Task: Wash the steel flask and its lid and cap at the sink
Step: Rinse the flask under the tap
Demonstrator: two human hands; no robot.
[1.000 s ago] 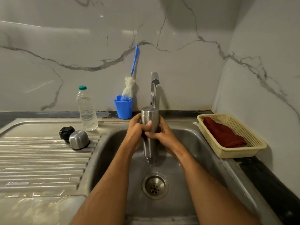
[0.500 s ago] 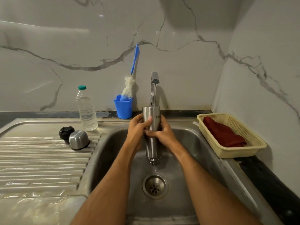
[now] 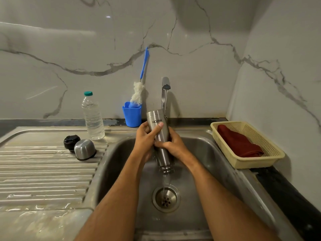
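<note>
Both hands, left (image 3: 145,142) and right (image 3: 173,146), had their grip curled round the flask (image 3: 160,136), held mouth-down, nearly upright, under the tap (image 3: 165,87); lid (image 3: 71,142) and cap (image 3: 85,149) lay left of it.

Against the marble wall: clear water bottle (image 3: 93,117) with green cap, blue cup (image 3: 132,115) holding a bottle brush (image 3: 139,91). Right: yellow basket (image 3: 260,162) containing red cloth (image 3: 239,144).

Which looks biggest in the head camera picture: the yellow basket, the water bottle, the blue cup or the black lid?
1. yellow basket
2. water bottle
3. blue cup
4. black lid

The basket sits off to the side, and the wide-angle view may stretch it, but it clearly looks largest.
</note>
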